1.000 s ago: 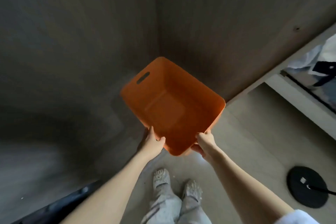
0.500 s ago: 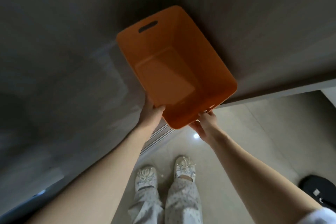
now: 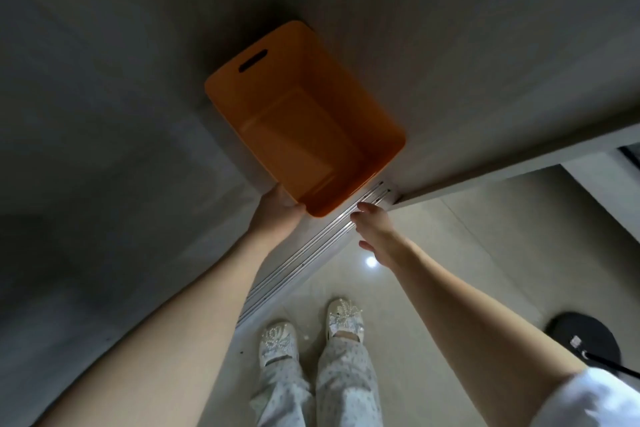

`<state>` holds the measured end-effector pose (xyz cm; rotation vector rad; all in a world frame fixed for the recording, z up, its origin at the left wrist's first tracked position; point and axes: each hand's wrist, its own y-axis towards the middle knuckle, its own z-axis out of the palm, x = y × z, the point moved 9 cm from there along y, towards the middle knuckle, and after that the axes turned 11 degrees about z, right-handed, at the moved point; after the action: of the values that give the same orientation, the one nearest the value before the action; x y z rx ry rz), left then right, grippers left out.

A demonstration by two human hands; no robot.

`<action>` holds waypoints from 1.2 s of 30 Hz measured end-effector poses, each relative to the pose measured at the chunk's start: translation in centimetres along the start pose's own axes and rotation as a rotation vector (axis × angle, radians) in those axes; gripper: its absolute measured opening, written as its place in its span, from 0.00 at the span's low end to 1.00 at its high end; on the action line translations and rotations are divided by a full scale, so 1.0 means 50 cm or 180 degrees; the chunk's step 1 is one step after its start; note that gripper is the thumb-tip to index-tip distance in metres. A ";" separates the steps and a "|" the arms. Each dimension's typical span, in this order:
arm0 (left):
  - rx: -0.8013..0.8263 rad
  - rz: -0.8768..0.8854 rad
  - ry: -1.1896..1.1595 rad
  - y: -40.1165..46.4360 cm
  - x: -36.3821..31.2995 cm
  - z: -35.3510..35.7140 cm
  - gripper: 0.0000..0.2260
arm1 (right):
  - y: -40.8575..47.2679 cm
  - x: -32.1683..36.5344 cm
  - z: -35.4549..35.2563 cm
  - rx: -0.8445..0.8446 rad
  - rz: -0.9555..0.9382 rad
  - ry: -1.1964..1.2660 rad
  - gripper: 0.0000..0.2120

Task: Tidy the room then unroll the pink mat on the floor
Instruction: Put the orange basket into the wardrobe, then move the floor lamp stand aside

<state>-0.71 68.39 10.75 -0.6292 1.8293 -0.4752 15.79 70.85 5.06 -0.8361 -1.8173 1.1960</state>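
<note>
Orange bin (image 3: 304, 121) sits in a dim wardrobe corner, left hand (image 3: 278, 210) gripping its rim, right hand (image 3: 375, 232) spread clear.

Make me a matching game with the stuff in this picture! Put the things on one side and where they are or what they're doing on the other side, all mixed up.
Things:
1. orange bin
2. left hand
3. right hand
4. black round base

Places or states:
A. open, off the bin, above the metal floor track
B. on the floor at the far right
C. empty, pushed into the corner of the closet
D. gripping the bin's near edge

Pairs: 1-C, 2-D, 3-A, 4-B
</note>
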 end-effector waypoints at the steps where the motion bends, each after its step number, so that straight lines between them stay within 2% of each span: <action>1: 0.0096 0.0033 0.0250 -0.028 -0.013 0.001 0.24 | -0.033 -0.005 -0.006 -0.0081 -0.0054 -0.0124 0.21; 4: 0.0323 0.0186 0.1010 -0.106 -0.035 0.004 0.22 | -0.141 -0.034 -0.033 -0.0284 -0.0208 -0.0304 0.20; 8: 0.0559 0.0277 0.1525 -0.211 -0.066 0.019 0.22 | -0.268 -0.096 -0.090 -0.0571 -0.0376 -0.0449 0.20; 10: 0.0736 0.0400 0.1673 -0.270 -0.103 0.049 0.20 | -0.327 -0.148 -0.137 -0.0762 -0.0350 -0.0274 0.20; 18: 0.0914 0.0991 0.1774 -0.447 -0.325 0.188 0.16 | -0.505 -0.343 -0.335 -0.0942 -0.0116 0.0591 0.18; 26: 0.1575 0.1450 0.1989 -0.628 -0.517 0.528 0.15 | -0.642 -0.626 -0.675 -0.1442 0.0035 0.1775 0.19; 29: 0.1754 0.1715 0.2080 -0.710 -0.606 0.698 0.15 | -0.706 -0.750 -0.864 -0.1778 0.0032 0.2186 0.18; 36: 0.2090 0.2282 0.2205 -0.837 -0.803 1.016 0.16 | -0.840 -0.902 -1.227 -0.2509 -0.0209 0.2686 0.20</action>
<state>66.04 59.90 48.41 0.7112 2.1842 -0.7956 86.56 44.09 47.85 -1.4192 -1.5148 -0.0379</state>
